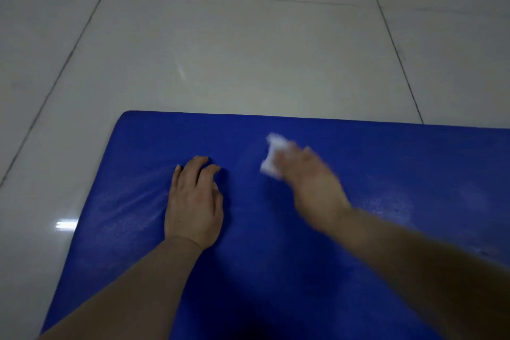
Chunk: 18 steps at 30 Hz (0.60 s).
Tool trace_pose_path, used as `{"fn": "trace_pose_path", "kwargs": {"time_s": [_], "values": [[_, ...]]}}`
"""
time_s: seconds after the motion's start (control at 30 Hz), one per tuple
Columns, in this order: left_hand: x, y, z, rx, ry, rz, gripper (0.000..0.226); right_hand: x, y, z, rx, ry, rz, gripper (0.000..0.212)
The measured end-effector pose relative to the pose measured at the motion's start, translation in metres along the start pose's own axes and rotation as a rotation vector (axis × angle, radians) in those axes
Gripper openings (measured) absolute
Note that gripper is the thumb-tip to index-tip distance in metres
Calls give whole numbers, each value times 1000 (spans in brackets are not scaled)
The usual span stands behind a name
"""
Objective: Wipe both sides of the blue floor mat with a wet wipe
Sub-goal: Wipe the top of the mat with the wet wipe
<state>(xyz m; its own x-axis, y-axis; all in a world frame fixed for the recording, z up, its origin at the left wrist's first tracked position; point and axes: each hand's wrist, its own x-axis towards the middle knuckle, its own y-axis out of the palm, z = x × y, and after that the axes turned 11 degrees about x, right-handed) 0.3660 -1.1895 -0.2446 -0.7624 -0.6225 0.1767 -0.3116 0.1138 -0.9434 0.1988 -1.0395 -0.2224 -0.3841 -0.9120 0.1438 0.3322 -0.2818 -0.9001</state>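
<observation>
The blue floor mat point(276, 257) lies flat on the tiled floor and fills the lower part of the head view; its far edge and rounded far-left corner show. My left hand point(193, 201) rests on the mat left of centre, fingers bent with the tips pressing down. My right hand point(306, 174) is blurred with motion and holds a crumpled white wet wipe point(271, 157) against the mat near its far edge. Pale wet streaks mark the mat to the left of my left hand.
Glossy light-grey floor tiles point(220, 50) with dark grout lines surround the mat on the far side and the left. A light glare sits on the tile at the lower left point(66, 225).
</observation>
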Motion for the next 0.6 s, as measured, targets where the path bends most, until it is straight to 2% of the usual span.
{"fn": "trace_pose_path", "kwargs": {"time_s": [0.03,0.1,0.13,0.17,0.23,0.27,0.3,0.37,0.4,0.47,0.5,0.53,0.57,0.6], "values": [[0,0,0,0,-4,0,27,-28,4,10,-47,-191,77,78],[1,1,0,13,-1,-4,30,-66,3,12,-74,-349,242,78],[1,0,0,17,0,-3,31,-71,-7,9,-63,-316,261,73],[1,0,0,13,-2,1,29,-68,-17,-2,-75,-267,168,64],[1,0,-1,5,-7,13,27,-51,-37,-32,-54,-4,64,51],[1,0,-1,7,-7,15,28,-40,-46,-39,9,206,35,57],[1,-1,-2,12,-5,10,27,-33,-46,-46,-2,310,-34,67],[1,0,-1,17,4,-5,27,-42,-32,-40,-205,257,112,70],[1,0,-1,15,8,-9,26,-55,-21,-37,-300,154,50,68],[0,-1,-1,12,3,-6,26,-89,3,-21,-316,41,-9,64],[0,-1,-1,10,0,-4,26,-100,10,-14,-203,18,83,72],[1,-2,-1,8,0,-4,26,-99,0,-4,-261,-30,63,73],[1,-1,-1,7,2,-5,26,-94,-11,-4,-201,58,-78,61],[1,-1,-1,9,6,-6,26,-86,-23,-7,6,276,-79,44]]}}
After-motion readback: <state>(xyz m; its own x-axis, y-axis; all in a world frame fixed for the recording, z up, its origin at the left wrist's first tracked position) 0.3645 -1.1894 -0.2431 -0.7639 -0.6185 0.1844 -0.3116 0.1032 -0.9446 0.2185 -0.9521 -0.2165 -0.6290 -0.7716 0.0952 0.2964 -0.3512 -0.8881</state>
